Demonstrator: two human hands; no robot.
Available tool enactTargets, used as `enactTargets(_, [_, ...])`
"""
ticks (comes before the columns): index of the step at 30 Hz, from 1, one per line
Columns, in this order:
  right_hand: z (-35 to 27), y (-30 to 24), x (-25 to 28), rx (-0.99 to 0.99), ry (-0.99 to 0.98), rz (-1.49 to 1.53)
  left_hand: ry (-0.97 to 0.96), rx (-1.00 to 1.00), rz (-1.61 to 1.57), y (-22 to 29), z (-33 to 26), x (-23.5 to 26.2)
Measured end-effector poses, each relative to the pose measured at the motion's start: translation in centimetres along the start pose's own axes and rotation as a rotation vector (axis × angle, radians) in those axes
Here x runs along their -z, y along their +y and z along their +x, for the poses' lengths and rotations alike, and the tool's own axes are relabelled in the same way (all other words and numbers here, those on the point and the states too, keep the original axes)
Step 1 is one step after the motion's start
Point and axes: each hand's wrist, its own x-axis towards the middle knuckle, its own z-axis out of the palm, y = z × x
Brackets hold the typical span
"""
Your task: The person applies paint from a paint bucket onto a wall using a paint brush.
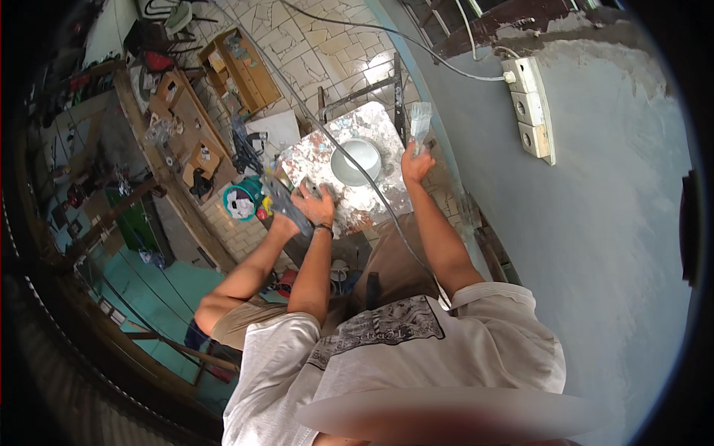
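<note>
My right hand [416, 162] is shut on a wide putty knife [420, 123], its pale blade pointing up beside the grey plastered wall [610, 223]. My left hand [316, 202], with a dark band on the wrist, lies knuckles up on the left part of a plaster-spattered board [379, 119]. Its fingers are bent, and I cannot tell whether they hold anything. A grey spattered object [284, 201] lies right beside that hand. A white bowl [357, 160] stands in the middle of the board, between my two hands.
A white power strip [532, 108] hangs on the wall, and its cable [372, 186] runs across the board. A teal bucket [242, 201] stands left of the board. Wooden shelves [242, 70] and a cluttered workbench [186, 126] lie further left on the tiled floor.
</note>
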Motion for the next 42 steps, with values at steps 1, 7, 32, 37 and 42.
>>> enactTargets(1, [-0.1,-0.3,-0.2,0.016,-0.028,0.017,0.062,-0.014,0.088,-0.6,0.2,0.0])
enactTargets(7, [-0.7,-1.5,0.3,-0.003,-0.057,0.013,-0.148,0.219,-0.149,-4.1,1.0,-0.9])
enactTargets(32, [-1.7,-0.9,-0.6,-0.008,0.077,0.022,0.005,0.053,0.343,-4.9,-1.6,-2.8])
enactTargets(37, [-1.4,-0.5,-0.2,0.004,0.154,0.003,0.076,-0.030,0.192,-5.4,-1.8,-3.8])
enactTargets(42, [-2.1,-2.3,1.3,-0.005,0.136,0.091,0.103,-0.002,0.191,-6.2,-2.0,-4.0])
